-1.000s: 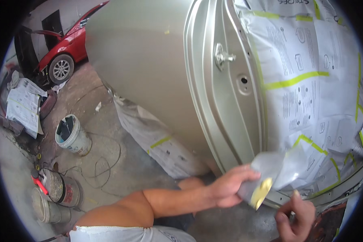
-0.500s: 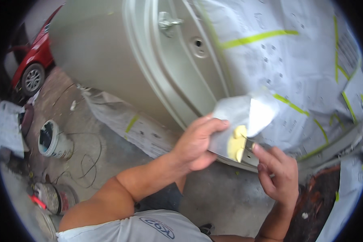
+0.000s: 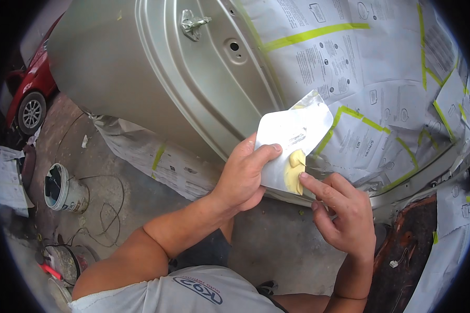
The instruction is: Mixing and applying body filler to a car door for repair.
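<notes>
My left hand (image 3: 248, 175) grips a flat, shiny pale plate (image 3: 277, 130), with the thumb on its top face. Yellow putty (image 3: 293, 175) is heaped and smeared near the plate's right edge. A second pale corner with a yellow smear (image 3: 314, 99) sticks out past the plate's far edge; whether it is a separate blade I cannot tell. Close against the putty is my right hand (image 3: 344, 214), its index fingertip at the plate's edge and its other fingers curled. What those fingers hold is hidden. Beyond the hands stands a grey-green car panel (image 3: 109, 68).
Masking paper (image 3: 344, 68) with yellow-green tape covers the right side. A taped-over fitting (image 3: 192, 25) juts from the panel. On the floor at left stand a white bucket (image 3: 70, 190), a loose cable (image 3: 121, 208) and a container (image 3: 62, 263). A red car (image 3: 34, 99) is farther off.
Both hands and the plate now appear slightly further left, as does the whole scene. The bright triangular blade shape beside the putty no longer shows; the plate's face looks broader and brighter.
</notes>
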Tool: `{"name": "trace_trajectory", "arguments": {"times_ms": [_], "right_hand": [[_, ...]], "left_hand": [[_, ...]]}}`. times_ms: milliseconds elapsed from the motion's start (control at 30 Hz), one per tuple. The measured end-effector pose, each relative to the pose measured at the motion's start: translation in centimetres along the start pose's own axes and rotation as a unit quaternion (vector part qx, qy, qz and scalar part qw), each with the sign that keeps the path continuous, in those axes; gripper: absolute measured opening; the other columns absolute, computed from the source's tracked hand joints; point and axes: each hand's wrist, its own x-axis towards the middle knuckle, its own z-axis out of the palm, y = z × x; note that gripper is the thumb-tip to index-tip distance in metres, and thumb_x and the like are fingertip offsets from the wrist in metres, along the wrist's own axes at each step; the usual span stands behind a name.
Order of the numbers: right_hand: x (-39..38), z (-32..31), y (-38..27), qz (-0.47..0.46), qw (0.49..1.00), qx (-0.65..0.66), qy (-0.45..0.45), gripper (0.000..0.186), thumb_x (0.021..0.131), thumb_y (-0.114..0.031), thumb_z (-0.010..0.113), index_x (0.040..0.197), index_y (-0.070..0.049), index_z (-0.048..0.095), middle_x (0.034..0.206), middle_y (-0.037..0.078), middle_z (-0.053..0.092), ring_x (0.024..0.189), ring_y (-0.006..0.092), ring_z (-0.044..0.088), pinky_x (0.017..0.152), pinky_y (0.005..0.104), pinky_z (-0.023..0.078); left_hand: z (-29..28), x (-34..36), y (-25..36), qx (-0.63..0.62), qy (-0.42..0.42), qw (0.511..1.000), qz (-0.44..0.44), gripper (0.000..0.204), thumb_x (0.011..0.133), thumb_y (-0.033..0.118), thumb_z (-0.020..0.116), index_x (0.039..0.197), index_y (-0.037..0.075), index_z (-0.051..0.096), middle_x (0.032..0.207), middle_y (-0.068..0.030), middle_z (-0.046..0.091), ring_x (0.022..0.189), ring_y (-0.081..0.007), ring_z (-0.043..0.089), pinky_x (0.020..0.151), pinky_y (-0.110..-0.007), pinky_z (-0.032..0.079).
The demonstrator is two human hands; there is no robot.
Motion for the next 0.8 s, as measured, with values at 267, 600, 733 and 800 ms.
{"name": "trace_trajectory", "arguments": {"times_ms": [267, 600, 733, 800], "right_hand": [[0.6, -0.3, 0.2, -0.006, 0.991, 0.134, 0.008, 0.044, 0.070, 0.004, 0.059, 0.112, -0.008, 0.067, 0.070, 0.004, 0.055, 0.053, 0.0159, 0.053, 0.049, 0.0283, 0.041], [15.3, 5.4, -5.0, -0.075, 0.955, 0.270, -0.095, 0.050, 0.081, -0.001, 0.056, 0.130, -0.006, 0.058, 0.077, -0.001, 0.053, 0.056, 0.0036, 0.042, 0.053, 0.0213, 0.038], [18.0, 6.9, -5.5, -0.086, 0.963, 0.243, -0.078, 0.049, 0.082, -0.002, 0.056, 0.130, -0.009, 0.058, 0.076, -0.002, 0.051, 0.054, 0.0034, 0.039, 0.052, 0.0219, 0.038], [18.6, 7.1, -5.6, -0.088, 0.963, 0.244, -0.076, 0.048, 0.082, -0.002, 0.056, 0.129, -0.009, 0.059, 0.074, -0.002, 0.050, 0.054, 0.0038, 0.039, 0.052, 0.0224, 0.037]], "left_hand": [[-1.3, 0.6, -1.3, -0.050, -0.015, 0.999, -0.004, 0.038, 0.094, 0.007, 0.047, 0.130, -0.003, 0.045, 0.118, -0.0126, 0.060, 0.108, -0.0202, 0.060, 0.092, -0.035, 0.050], [-6.6, -2.3, -14.3, 0.022, -0.022, 0.989, -0.144, 0.037, 0.093, 0.008, 0.049, 0.128, -0.003, 0.048, 0.116, -0.0089, 0.060, 0.106, -0.0156, 0.056, 0.094, -0.032, 0.043], [-7.5, -3.9, -14.9, 0.027, -0.006, 0.983, -0.182, 0.035, 0.093, 0.006, 0.052, 0.127, -0.004, 0.050, 0.117, -0.0081, 0.061, 0.104, -0.0125, 0.056, 0.091, -0.029, 0.045], [-7.6, -4.2, -14.6, 0.035, -0.007, 0.981, -0.193, 0.036, 0.093, 0.006, 0.051, 0.128, -0.004, 0.050, 0.118, -0.0084, 0.060, 0.105, -0.0126, 0.056, 0.092, -0.029, 0.044]]}}
